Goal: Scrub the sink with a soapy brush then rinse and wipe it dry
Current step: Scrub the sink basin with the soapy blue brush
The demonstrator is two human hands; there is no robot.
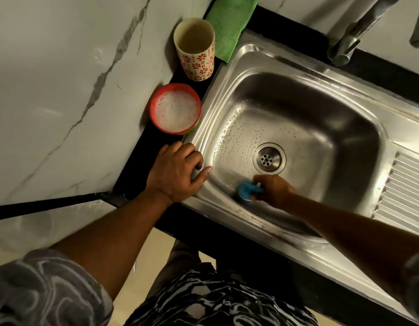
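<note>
Stainless-steel single-basin sink [248, 55] is set in a black counter [135, 184], with a ribbed drainboard [406, 191] on its right. Beads of water cover the left part of the basin floor, beside the round steel drain [269, 158].

Right hand [274, 189] is down inside the basin, its fingers closed round a small blue scrubbing brush [247, 189]. The brush is pressed against the basin floor at the near wall, just in front of the drain.

Left hand [178, 170] rests on the sink's near-left corner rim, fingers bent and thumb lying straight along the edge. Whether it grips the rim or only leans on it cannot be told.

On the counter left of the sink stand a red-rimmed round bowl of white foam [175, 109] and, behind it, a cream cup with red flower print [194, 48]. A folded green cloth [229, 24] lies at the far corner, its edge overlapping the sink rim. A steel tap [347, 41] rises behind the basin.
</note>
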